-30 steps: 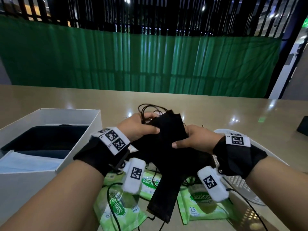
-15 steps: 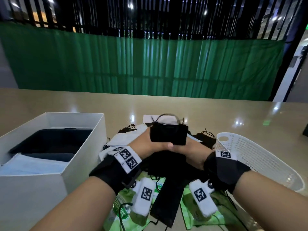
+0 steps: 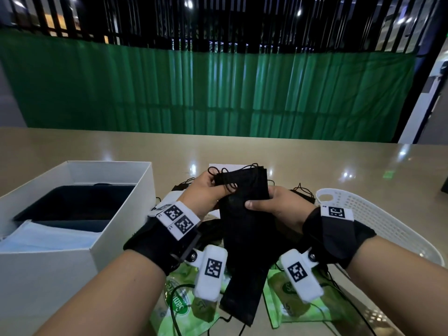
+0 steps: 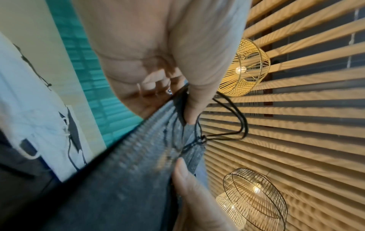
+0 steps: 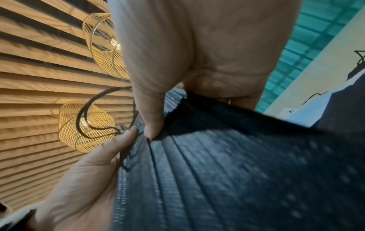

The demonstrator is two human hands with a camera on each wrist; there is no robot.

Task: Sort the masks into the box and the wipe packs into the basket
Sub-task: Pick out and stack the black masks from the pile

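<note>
Left hand [image 3: 206, 190], right hand [image 3: 278, 207] pinch black masks [image 3: 244, 229] (long axis hanging downward).

A café or lobby-like interior — wicker pendant lamps [image 4: 244, 68], slatted wood ceiling [image 4: 316, 125], long glossy counter [image 3: 291, 156].

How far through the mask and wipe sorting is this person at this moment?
Partly done. The white box already holds dark and light blue masks. In hand: the left hand and right hand both grip a bundle of black masks above the table. Left: green wipe packs lie on the table, more masks lie behind the hands, and no pack shows in the visible part of the white basket.
</note>
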